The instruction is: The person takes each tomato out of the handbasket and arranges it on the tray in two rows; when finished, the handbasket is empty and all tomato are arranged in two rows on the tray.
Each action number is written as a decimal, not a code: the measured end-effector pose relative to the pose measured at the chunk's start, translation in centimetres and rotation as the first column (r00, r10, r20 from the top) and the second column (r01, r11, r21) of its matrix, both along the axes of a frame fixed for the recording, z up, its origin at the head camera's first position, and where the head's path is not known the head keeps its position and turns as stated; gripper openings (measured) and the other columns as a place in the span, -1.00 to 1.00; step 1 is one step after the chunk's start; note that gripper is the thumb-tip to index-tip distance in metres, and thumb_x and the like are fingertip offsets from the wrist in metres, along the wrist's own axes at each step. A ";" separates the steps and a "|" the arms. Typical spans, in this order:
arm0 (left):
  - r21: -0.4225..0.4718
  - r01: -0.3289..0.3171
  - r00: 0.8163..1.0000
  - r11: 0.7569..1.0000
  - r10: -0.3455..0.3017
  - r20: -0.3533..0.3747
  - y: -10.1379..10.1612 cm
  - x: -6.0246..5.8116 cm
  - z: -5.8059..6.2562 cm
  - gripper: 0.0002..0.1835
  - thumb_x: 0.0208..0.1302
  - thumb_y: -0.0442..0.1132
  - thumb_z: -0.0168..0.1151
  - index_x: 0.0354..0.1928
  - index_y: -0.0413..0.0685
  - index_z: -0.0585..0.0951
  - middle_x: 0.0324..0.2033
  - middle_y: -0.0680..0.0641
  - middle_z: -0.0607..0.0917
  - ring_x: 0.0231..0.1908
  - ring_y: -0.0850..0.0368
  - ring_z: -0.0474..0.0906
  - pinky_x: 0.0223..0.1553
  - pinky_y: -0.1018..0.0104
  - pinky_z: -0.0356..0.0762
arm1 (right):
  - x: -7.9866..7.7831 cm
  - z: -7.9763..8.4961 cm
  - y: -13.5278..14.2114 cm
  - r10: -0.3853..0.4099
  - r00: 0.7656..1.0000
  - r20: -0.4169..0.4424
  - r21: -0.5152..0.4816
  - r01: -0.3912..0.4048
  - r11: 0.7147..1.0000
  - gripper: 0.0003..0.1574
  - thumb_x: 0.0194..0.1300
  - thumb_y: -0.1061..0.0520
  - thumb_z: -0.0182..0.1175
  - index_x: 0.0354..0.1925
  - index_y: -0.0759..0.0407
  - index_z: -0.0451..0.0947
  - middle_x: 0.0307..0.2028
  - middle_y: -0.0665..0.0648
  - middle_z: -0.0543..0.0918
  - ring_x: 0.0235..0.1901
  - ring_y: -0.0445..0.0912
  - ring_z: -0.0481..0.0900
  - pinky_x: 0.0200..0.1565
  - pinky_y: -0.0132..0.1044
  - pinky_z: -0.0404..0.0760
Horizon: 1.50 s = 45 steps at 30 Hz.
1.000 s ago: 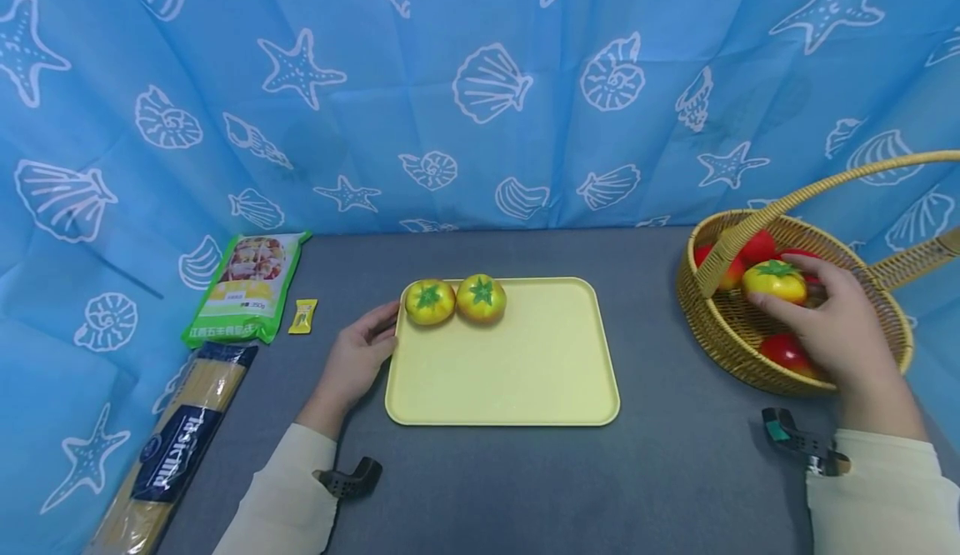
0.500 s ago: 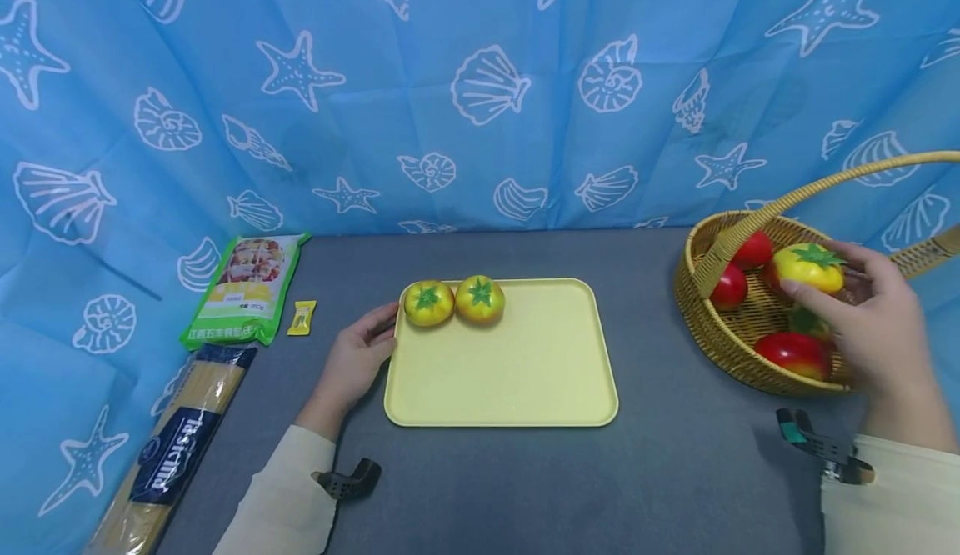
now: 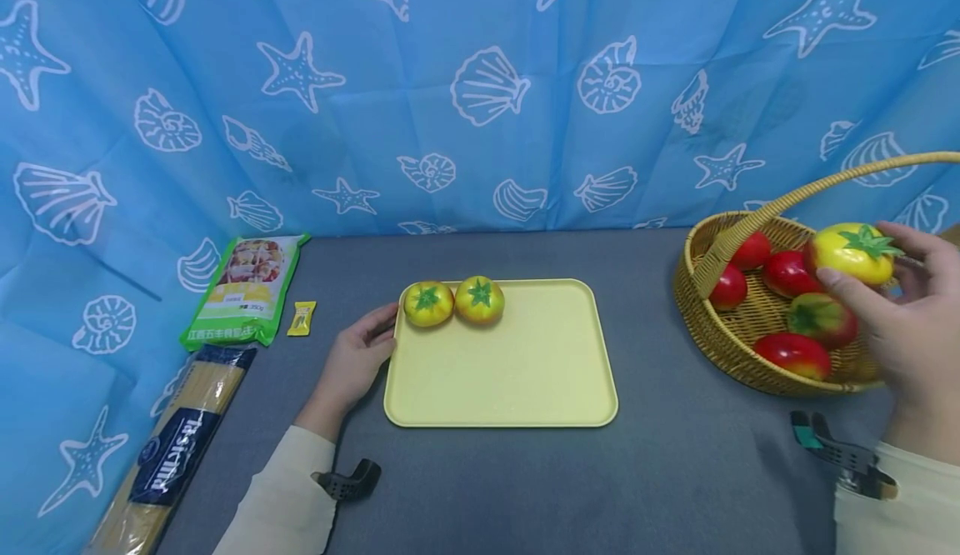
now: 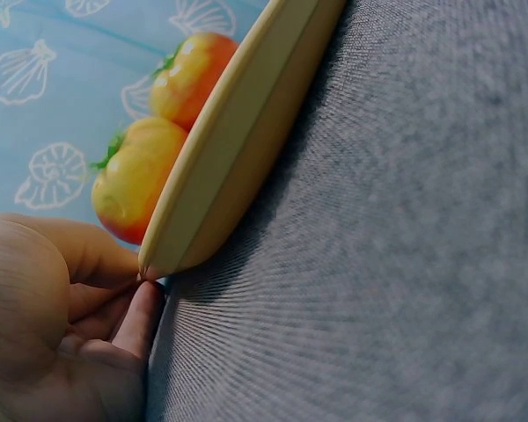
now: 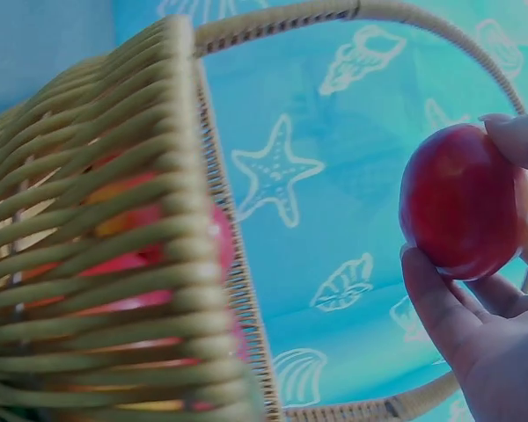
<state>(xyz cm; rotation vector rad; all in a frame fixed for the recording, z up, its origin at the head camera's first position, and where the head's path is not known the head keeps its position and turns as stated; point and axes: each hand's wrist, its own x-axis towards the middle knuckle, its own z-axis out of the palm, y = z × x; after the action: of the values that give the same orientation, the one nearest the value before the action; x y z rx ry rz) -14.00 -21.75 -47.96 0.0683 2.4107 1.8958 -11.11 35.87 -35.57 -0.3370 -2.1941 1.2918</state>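
Note:
My left hand (image 3: 362,353) holds the left edge of a pale yellow tray (image 3: 502,380); in the left wrist view its fingertips meet at the tray's corner rim (image 4: 158,255). Two yellow-and-red tomatoes with green star-shaped tops, one left (image 3: 429,303) and one right (image 3: 480,300), sit side by side at the tray's far left corner. On the far right, my right hand (image 3: 918,313) grips another tomato (image 3: 851,253) above the wicker basket (image 3: 697,309). The right wrist view shows that tomato's red underside (image 5: 462,202) between thumb and fingers, raised beside the basket's wall (image 5: 114,264).
Several red and greenish fruits (image 3: 791,355) lie in the basket, whose tall handle (image 3: 810,192) arches over it. At the left are a green food packet (image 3: 243,288), a small yellow sachet (image 3: 302,318) and a pack of spaghetti (image 3: 176,447). A blue shell-patterned curtain (image 3: 450,88) stands behind.
My right hand has lifted the tomato out from among the basket's fruits and carried it to the right, uncovering more fruit below. My left hand and the tray stay in place.

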 end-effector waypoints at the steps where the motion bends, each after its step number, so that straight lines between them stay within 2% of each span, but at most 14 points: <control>1: -0.002 0.001 1.000 1.000 -0.001 0.001 0.0 0.0 0.0 -0.42 0.60 -0.46 0.14 0.59 -0.31 0.40 0.53 -0.27 0.44 0.43 -0.16 0.49 0.34 0.28 0.56 | 0.1 0.1 0.0 0.003 1.000 -0.027 0.007 -0.002 1.000 -0.13 0.50 0.38 0.30 0.64 -0.01 0.32 0.39 -0.14 0.39 0.34 -0.18 0.40 0.31 -0.55 0.45; 6: 0.007 0.008 1.000 1.000 -0.008 0.001 -0.1 0.0 0.1 -0.42 0.62 -0.45 0.14 0.60 -0.30 0.39 0.52 -0.28 0.44 0.42 -0.18 0.49 0.33 0.28 0.57 | 0.4 1.1 -0.1 0.024 0.989 -0.147 0.027 -0.021 0.999 -0.12 0.44 0.55 0.26 0.59 0.09 0.39 0.40 -0.05 0.43 0.32 -0.12 0.45 0.34 -0.48 0.48; 14: 0.010 0.006 1.000 1.000 -0.006 0.012 -0.1 0.0 0.0 -0.42 0.63 -0.44 0.15 0.61 -0.28 0.38 0.53 -0.27 0.43 0.43 -0.17 0.48 0.33 0.28 0.57 | 1.4 2.5 -0.9 0.084 0.977 -0.196 0.046 -0.076 0.996 -0.10 0.46 0.62 0.14 0.62 0.12 0.32 0.42 0.06 0.44 0.32 -0.02 0.44 0.34 -0.48 0.47; 17: 0.001 0.002 1.000 1.000 -0.002 0.015 0.0 -0.1 -0.1 -0.42 0.63 -0.43 0.15 0.62 -0.27 0.38 0.53 -0.26 0.43 0.43 -0.16 0.48 0.34 0.27 0.56 | 1.6 2.9 -1.3 0.142 0.957 -0.252 0.035 -0.138 0.990 -0.11 0.45 0.65 0.12 0.60 0.18 0.33 0.43 0.11 0.43 0.33 0.01 0.43 0.33 -0.48 0.48; 21: -0.009 0.001 1.000 1.000 -0.001 0.009 0.0 -0.1 0.1 -0.41 0.62 -0.43 0.16 0.62 -0.27 0.38 0.53 -0.27 0.44 0.43 -0.16 0.48 0.37 0.25 0.54 | 1.7 3.1 -2.0 0.251 0.891 -0.378 -0.041 -0.288 0.957 -0.15 0.39 0.67 0.15 0.55 0.29 0.38 0.41 0.20 0.44 0.34 0.05 0.41 0.33 -0.48 0.49; 24: -0.012 -0.003 1.000 1.000 0.003 0.007 0.0 -0.2 0.1 -0.41 0.61 -0.44 0.16 0.61 -0.27 0.39 0.52 -0.27 0.45 0.43 -0.15 0.49 0.37 0.24 0.54 | 1.9 3.3 -2.9 0.297 0.854 -0.427 -0.031 -0.342 0.939 -0.16 0.32 0.68 0.20 0.51 0.36 0.43 0.37 0.25 0.48 0.30 0.05 0.45 0.30 -0.48 0.52; 28: -0.013 -0.007 1.000 1.000 0.007 0.019 -0.2 -0.2 -0.2 -0.42 0.62 -0.42 0.18 0.61 -0.24 0.41 0.52 -0.24 0.46 0.42 -0.12 0.50 0.35 0.25 0.55 | 2.4 3.6 -4.4 0.328 0.867 -0.376 0.091 -0.318 0.944 -0.11 0.26 0.67 0.24 0.52 0.34 0.43 0.35 0.25 0.52 0.22 0.01 0.51 0.22 -0.51 0.58; 32: -0.007 -0.003 1.000 1.000 0.003 0.023 -0.2 -0.2 -0.2 -0.42 0.63 -0.41 0.18 0.61 -0.23 0.41 0.52 -0.23 0.46 0.42 -0.12 0.50 0.35 0.25 0.55 | 2.6 3.9 -5.8 0.379 0.871 -0.313 0.155 -0.347 0.925 -0.02 0.19 0.69 0.26 0.53 0.31 0.40 0.37 0.22 0.48 0.21 -0.01 0.52 0.17 -0.56 0.57; 34: -0.003 -0.001 1.000 1.000 0.001 0.021 -0.2 -0.2 -0.2 -0.42 0.63 -0.41 0.18 0.61 -0.23 0.41 0.52 -0.23 0.46 0.42 -0.12 0.50 0.35 0.25 0.55 | 2.5 3.8 -6.4 0.397 0.868 -0.298 0.147 -0.369 0.918 -0.01 0.15 0.71 0.29 0.52 0.33 0.41 0.37 0.20 0.46 0.22 0.00 0.52 0.16 -0.56 0.58; 41: 0.003 0.004 1.000 1.000 -0.004 0.024 -0.2 -0.1 -0.3 -0.42 0.63 -0.40 0.18 0.61 -0.21 0.41 0.53 -0.21 0.45 0.42 -0.11 0.50 0.34 0.28 0.56 | 1.9 2.6 -8.3 0.479 0.852 -0.214 0.229 -0.432 0.872 0.00 0.11 0.68 0.40 0.50 0.38 0.43 0.35 0.07 0.41 0.19 -0.04 0.50 0.13 -0.60 0.58; 45: 0.005 0.005 1.000 1.000 -0.006 0.017 -0.3 -0.1 -0.3 -0.42 0.63 -0.42 0.17 0.61 -0.21 0.41 0.53 -0.22 0.44 0.42 -0.13 0.50 0.33 0.27 0.57 | 1.2 1.8 -9.5 0.507 0.848 -0.154 0.205 -0.475 0.856 0.05 0.06 0.67 0.45 0.50 0.37 0.43 0.34 0.03 0.42 0.22 -0.02 0.46 0.13 -0.60 0.58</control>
<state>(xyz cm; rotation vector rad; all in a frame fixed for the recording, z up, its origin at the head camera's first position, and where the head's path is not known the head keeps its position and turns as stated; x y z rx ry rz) -14.11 -22.01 -48.29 0.0585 2.3919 1.8926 -9.90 26.33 -33.80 0.4403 -2.2623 1.3194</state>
